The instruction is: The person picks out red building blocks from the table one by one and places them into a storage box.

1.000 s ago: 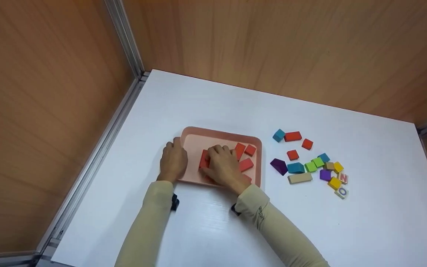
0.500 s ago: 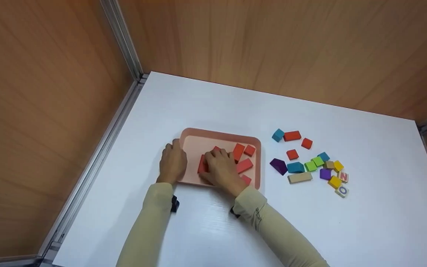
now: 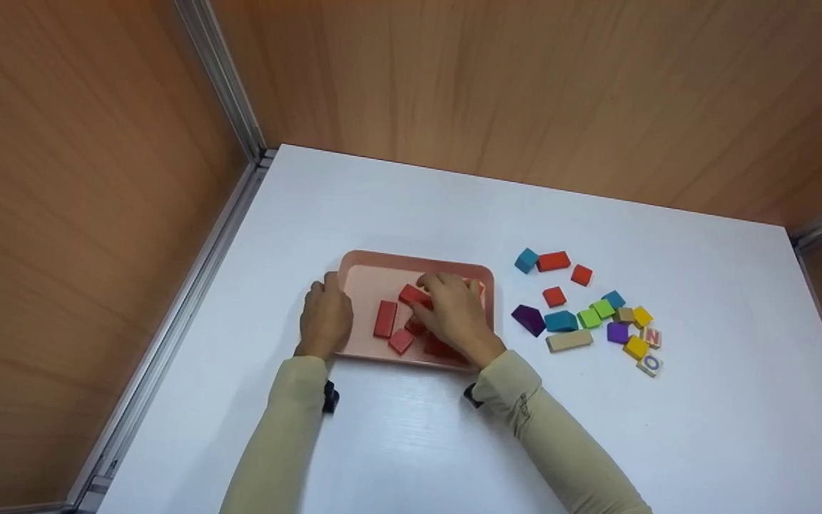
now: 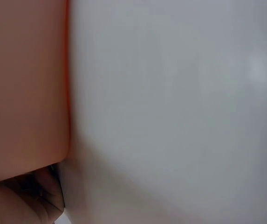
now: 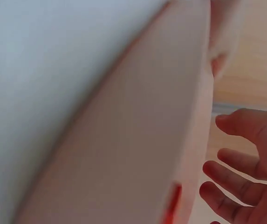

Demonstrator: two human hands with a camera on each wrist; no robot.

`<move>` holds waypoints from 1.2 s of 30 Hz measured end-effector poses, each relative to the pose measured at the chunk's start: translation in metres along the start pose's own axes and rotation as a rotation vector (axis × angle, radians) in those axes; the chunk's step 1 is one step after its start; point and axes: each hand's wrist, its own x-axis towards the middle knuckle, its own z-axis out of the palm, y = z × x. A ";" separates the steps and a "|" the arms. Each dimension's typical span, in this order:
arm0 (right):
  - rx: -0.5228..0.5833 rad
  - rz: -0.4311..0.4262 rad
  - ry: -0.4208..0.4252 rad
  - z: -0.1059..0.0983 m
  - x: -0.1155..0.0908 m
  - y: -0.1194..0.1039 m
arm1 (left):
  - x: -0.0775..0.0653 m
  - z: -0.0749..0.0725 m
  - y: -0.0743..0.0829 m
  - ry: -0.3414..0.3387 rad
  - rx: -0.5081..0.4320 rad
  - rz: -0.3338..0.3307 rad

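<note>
A pink tray (image 3: 359,300) lies on the white table with several red blocks in it. At its left side my left hand (image 3: 326,318) grips the rim; in the left wrist view, curled fingers (image 4: 49,189) show beside the corner of the tray. My right hand (image 3: 456,314) is over the right half of the tray, its fingers spread and bent a little in the right wrist view, with nothing held between them. A red oblong block (image 3: 384,319) and a small red block (image 3: 401,341) lie left of it. The hand partly hides other red blocks beneath.
Right of the tray are a red oblong block (image 3: 553,261), two small red blocks, a purple block (image 3: 529,320), a blue block (image 3: 561,321) and a beige plank (image 3: 569,340). Farther right sit green, yellow and letter blocks (image 3: 650,365). Wooden panels (image 3: 525,86) stand behind and left.
My right hand has moved rightward inside the tray, uncovering several red blocks at the middle. The left hand stays at the tray's left rim. The head view has shifted slightly.
</note>
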 end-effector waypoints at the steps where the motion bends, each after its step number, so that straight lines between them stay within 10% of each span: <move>1: 0.002 0.021 0.011 -0.004 0.000 0.005 | 0.000 0.000 0.000 -0.003 -0.002 0.000; 21: 0.020 0.371 0.115 -0.061 -0.034 0.133 | 0.002 -0.003 -0.001 -0.002 -0.009 -0.010; 36: -0.054 0.508 0.035 -0.058 -0.047 0.158 | 0.002 -0.002 -0.001 -0.012 -0.017 -0.025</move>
